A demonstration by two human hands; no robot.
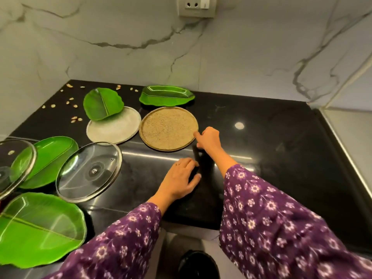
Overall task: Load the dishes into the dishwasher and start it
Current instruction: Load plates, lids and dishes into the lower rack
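Black countertop (pixel 261 148) with green leaf plates (pixel 103 103)

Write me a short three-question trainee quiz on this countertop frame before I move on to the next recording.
1. Count: how many glass lids lie on the black counter?
2. True or false: the far-left green leaf plate partly overlaps the pale round plate.
3. Pick one: the right hand has its index finger at the rim of which dish?
A. the gold round plate
B. a glass lid
C. the pale round plate

Key
1. Two; the second is at the left edge of the frame and overlaps a green dish.
2. True.
3. A.
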